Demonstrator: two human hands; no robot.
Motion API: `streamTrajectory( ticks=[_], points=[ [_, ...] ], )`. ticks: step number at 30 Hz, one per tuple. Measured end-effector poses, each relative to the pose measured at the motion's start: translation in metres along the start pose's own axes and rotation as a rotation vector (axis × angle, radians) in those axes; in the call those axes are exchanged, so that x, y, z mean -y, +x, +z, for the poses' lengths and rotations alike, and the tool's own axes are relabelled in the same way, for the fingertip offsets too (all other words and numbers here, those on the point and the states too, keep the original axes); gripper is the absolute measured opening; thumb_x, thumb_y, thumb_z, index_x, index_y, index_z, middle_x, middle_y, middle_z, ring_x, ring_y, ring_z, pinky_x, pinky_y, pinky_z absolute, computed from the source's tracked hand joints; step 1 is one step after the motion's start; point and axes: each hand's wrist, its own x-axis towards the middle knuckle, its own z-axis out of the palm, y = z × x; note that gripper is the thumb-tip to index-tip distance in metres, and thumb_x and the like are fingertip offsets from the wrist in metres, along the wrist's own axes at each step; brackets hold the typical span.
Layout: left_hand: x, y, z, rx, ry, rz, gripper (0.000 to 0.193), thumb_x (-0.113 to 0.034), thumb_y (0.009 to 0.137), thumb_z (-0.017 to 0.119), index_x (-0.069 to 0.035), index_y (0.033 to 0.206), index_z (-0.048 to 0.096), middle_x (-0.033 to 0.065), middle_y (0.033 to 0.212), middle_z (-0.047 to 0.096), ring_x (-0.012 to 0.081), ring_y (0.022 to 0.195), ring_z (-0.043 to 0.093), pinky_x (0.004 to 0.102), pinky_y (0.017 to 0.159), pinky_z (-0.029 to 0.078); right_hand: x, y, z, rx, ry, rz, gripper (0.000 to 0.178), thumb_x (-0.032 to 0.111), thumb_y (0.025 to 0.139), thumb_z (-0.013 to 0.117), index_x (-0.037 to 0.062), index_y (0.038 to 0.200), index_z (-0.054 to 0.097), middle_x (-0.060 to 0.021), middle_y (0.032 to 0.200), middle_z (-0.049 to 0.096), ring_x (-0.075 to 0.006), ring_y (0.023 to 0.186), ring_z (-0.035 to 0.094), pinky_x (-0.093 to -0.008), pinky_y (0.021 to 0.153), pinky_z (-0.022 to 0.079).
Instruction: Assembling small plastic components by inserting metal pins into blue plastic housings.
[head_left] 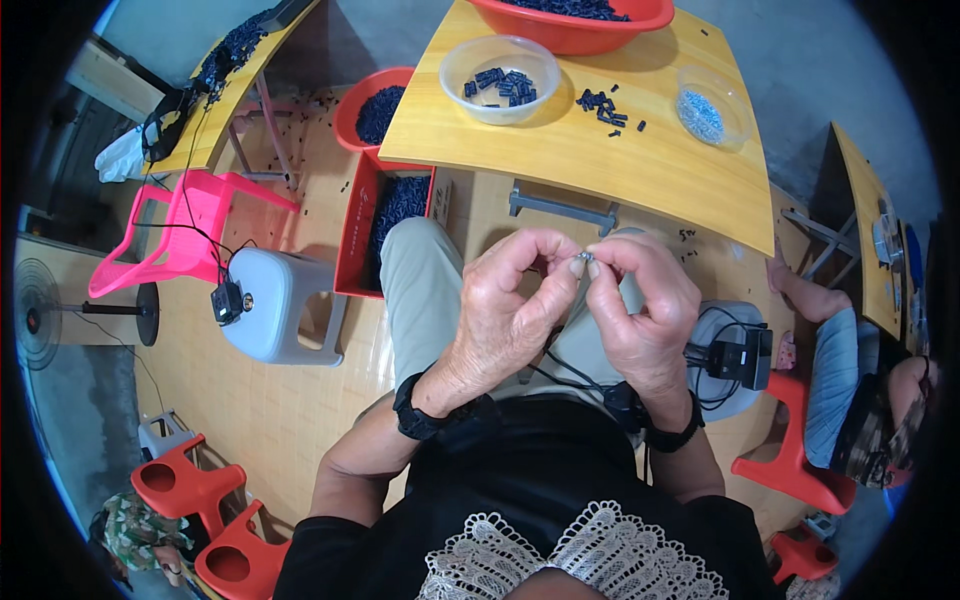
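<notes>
Between the fingertips of both hands I can make out a small shiny silvery piece, held up over the gap between the wearer's knees; it is too small and too covered for me to tell its exact shape. The left hand pinches it with thumb and forefinger, the other fingers curled in. The right hand meets it from the opposite side in a matching pinch, so the thumb tips nearly touch.

Beneath them I see pale grey-beige trousers. Ahead stands a yellow wood-grain table. On it I count a round translucent plastic bowl at the left with dark ribbed-looking pieces inside, a loose scatter of small black pieces in the middle, and to the right a shallow clear round tub with tiny light-blue and white bits. A wide red plastic basin of dark pieces sits at the far edge.

Left of the table I have a red open-topped box, also filled with dark pieces, and a pale blue-grey plastic stool. Off to the right, well apart, another person is seated.
</notes>
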Motion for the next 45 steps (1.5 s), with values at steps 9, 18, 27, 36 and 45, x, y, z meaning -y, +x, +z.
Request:
streamTrajectory(
  ticks=[9,18,27,36,45],
  points=[
    [0.001,-0.003,0.000,-0.036,-0.153,-0.120,0.010,0.003,0.084,0.061,0.003,0.094,0.060,0.0024,0.087,0.063,0.0057,0.079,0.058,0.0197,0.071,0.048,0.004,-0.002,0.002,0.018,0.116,0.087,0.012,-0.006,0.073,0.065,0.0010,0.082,0.063,-0.0079,0.074,0.062,-0.0159,0.058,0.058,-0.0263,0.052,0.046],
    [-0.002,-0.001,0.004,-0.122,-0.192,-0.116,0.007,0.000,0.078,0.063,0.002,0.085,0.063,0.0001,0.075,0.060,0.0047,0.070,0.054,0.0202,0.064,0.046,0.001,-0.004,0.004,0.041,0.088,0.076,0.011,-0.006,0.073,0.064,0.0008,0.082,0.062,-0.0082,0.074,0.062,-0.0169,0.058,0.058,-0.0262,0.052,0.046],
    [0.006,0.002,-0.001,-0.101,-0.325,-0.234,0.009,0.002,0.077,0.062,0.000,0.085,0.065,-0.0051,0.073,0.057,0.0004,0.066,0.049,0.0162,0.058,0.041,-0.005,-0.005,0.006,0.068,0.044,0.021,0.014,-0.006,0.070,0.065,0.0013,0.082,0.062,-0.0089,0.074,0.061,-0.0190,0.060,0.058,-0.0274,0.053,0.046],
    [0.009,0.001,-0.004,-0.080,-0.290,-0.236,0.009,0.003,0.079,0.061,-0.001,0.086,0.064,-0.0021,0.078,0.059,0.0027,0.071,0.052,0.0180,0.064,0.043,-0.004,-0.006,0.007,0.097,0.062,0.049,0.014,-0.005,0.071,0.066,0.0007,0.083,0.063,-0.0088,0.075,0.062,-0.0182,0.060,0.059,-0.0261,0.052,0.047],
    [0.016,0.003,0.000,-0.076,-0.450,-0.310,0.008,0.003,0.078,0.061,-0.001,0.085,0.062,-0.0056,0.073,0.056,-0.0003,0.064,0.047,0.0160,0.058,0.039,-0.004,-0.008,0.010,0.101,0.118,0.185,0.010,-0.004,0.076,0.064,0.0006,0.085,0.063,-0.0070,0.075,0.061,-0.0137,0.059,0.056,-0.0249,0.054,0.045]
  ],
)
